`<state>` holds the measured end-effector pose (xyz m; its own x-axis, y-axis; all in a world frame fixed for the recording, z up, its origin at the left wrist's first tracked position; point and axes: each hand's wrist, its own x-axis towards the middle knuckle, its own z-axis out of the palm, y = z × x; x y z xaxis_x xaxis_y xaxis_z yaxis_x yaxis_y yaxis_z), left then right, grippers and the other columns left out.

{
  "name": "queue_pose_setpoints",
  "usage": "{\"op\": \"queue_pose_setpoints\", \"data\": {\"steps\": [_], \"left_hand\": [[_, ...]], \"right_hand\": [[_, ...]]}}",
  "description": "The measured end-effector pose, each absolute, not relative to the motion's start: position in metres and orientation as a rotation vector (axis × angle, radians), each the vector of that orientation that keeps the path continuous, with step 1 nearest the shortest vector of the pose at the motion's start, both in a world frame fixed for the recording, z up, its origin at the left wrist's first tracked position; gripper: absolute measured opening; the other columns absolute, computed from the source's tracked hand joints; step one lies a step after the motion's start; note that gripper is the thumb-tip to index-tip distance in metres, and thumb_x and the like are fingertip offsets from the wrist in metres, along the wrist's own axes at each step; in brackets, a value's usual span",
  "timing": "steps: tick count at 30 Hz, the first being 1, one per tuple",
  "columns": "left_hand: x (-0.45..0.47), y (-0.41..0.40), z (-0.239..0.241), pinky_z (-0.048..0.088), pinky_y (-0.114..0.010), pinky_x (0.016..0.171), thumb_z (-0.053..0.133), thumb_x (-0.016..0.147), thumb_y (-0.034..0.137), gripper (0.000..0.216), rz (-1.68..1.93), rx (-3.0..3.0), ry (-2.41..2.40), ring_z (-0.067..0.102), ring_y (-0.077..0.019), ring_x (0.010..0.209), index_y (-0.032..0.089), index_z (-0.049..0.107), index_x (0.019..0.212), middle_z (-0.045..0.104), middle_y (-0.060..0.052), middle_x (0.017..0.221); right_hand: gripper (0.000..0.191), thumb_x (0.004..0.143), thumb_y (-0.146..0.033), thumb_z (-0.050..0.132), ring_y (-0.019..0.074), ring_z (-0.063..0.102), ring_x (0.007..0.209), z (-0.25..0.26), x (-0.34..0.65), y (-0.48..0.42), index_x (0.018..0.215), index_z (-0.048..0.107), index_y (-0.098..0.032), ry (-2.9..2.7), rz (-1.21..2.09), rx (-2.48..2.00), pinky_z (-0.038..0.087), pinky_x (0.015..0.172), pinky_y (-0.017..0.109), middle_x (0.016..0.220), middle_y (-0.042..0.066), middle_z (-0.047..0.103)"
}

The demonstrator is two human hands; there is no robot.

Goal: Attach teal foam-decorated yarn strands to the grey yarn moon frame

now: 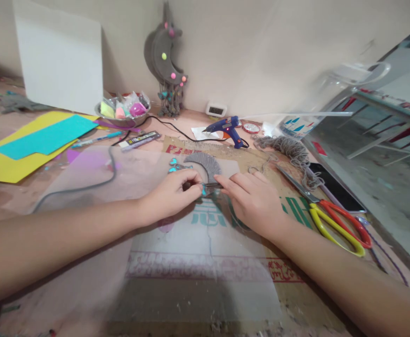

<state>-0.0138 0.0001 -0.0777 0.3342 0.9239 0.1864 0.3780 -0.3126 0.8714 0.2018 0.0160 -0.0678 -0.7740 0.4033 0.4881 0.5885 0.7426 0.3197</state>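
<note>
The grey crescent (212, 164) lies near the middle of the desk (190, 121), on a translucent sheet, its lower end half hidden by the hands. Both hands are set close together there: the left hand (176, 191) and the right hand (254, 201) each have fingertips pinched, apparently on a narrow dark piece (213, 186) that runs between them (whether it is cord or a tool is too small to tell). As for progress, the visible arc looks fully covered in close-laid grey strands, so that part may be judged done; the lower tip, where the fingers are busy, seems to be the part in hand, and how much remains there cannot be seen. Teal hearts (173, 161) lie just beside the crescent's left side, and whether they are joined to it is unclear. The arc's visible face bears no coloured dots, unlike the larger dotted crescent ornament (155, 51) against the wall (261, 47). Farther out, a blue glue gun (224, 127) shows a small red light behind the work, loose grey yarn (289, 150) is heaped to the right, and scissors (319, 202) lie partly open near a phone (334, 187).
</note>
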Motion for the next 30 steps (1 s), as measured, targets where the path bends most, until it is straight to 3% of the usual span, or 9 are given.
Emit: {"op": "queue_pose_setpoints", "data": {"steps": [30], "left_hand": [[-0.0136,0.0010,-0.0795,0.035,-0.025,0.061,0.046,0.078,0.018,0.010,0.900,1.813,1.168,0.046,-0.0122,0.064,0.018,0.050,0.069,0.049,0.004,0.064]], "right_hand": [[0.026,0.095,-0.020,0.046,0.0170,0.049,0.067,-0.0685,0.2033,0.0190,0.111,0.064,-0.012,-2.525,-0.579,-0.709,0.031,0.061,0.032,0.077,0.005,0.063]]}}
